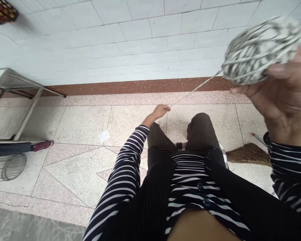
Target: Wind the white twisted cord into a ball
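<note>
High at the right, my right hand point(286, 90) grips a large ball of grey and white yarn point(258, 50), its thumb and fingers around the lower side. From the ball's left end a single strand of yarn point(203, 82) runs taut, down and leftward. The strand ends at my left hand point(162, 110), which pinches it between thumb and fingertips just above my left knee. My left arm reaches forward, well apart from the ball.
A straw broom point(249, 154) lies on the floor at my right. A metal-legged table point(30, 112) stands at the left, with another person's shoe point(42, 146) and a wire basket point(13, 167) near it. A white scrap point(104, 136) lies on the tiles. Ahead rises a white tiled wall point(140, 43).
</note>
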Demonstrator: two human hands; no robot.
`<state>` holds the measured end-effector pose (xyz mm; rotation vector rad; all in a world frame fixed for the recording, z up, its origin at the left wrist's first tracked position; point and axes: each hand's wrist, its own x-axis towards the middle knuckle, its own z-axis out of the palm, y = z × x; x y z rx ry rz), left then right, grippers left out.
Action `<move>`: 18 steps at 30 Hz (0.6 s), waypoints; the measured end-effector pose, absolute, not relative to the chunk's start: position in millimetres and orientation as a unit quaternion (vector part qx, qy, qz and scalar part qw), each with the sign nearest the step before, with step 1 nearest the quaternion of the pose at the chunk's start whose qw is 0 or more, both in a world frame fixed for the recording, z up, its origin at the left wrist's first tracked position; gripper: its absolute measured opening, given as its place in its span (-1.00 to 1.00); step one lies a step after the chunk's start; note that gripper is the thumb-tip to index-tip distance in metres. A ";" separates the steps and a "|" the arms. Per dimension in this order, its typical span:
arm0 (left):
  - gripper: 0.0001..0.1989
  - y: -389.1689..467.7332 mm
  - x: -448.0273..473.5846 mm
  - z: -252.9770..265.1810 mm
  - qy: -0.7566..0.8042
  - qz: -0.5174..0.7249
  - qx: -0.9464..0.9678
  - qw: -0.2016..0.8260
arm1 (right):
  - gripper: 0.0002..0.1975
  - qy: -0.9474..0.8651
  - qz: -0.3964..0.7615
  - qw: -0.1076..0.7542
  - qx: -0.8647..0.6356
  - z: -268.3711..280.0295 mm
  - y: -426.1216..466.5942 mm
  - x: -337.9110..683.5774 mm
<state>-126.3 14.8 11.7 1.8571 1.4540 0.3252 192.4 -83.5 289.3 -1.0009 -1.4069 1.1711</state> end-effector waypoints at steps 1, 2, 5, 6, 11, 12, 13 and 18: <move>-0.72 17.3 -130.4 13.9 0.578 0.141 0.713 0.372 | -0.52 -0.563 0.507 0.518 -0.397 284.6 -78.6 185.4; -0.68 19.8 -130.9 17.9 0.577 0.163 0.702 0.385 | -0.47 -0.543 0.532 0.523 -0.386 278.9 -72.7 179.1; -0.46 22.5 -109.1 40.2 0.491 0.248 0.678 0.488 | -0.35 -0.506 0.593 0.511 -0.362 260.0 -53.0 164.0; -0.42 20.7 -95.6 50.8 0.444 0.279 0.672 0.524 | -0.33 -0.502 0.605 0.507 -0.353 254.7 -47.2 160.1; -0.52 -8.2 -31.2 98.9 0.286 0.399 0.623 0.608 | -0.23 -0.517 0.610 0.499 -0.335 244.6 -27.9 153.4; -0.52 -16.5 -25.7 101.8 0.274 0.407 0.612 0.620 | -0.21 -0.517 0.602 0.506 -0.338 245.2 -24.9 155.9; -0.52 -24.9 -23.7 101.3 0.270 0.408 0.603 0.630 | -0.21 -0.515 0.592 0.517 -0.342 246.1 -21.9 159.8; -0.61 -57.0 -51.6 73.2 0.422 0.313 0.666 0.530 | -0.33 -0.522 0.482 0.605 -0.359 240.8 -0.9 188.6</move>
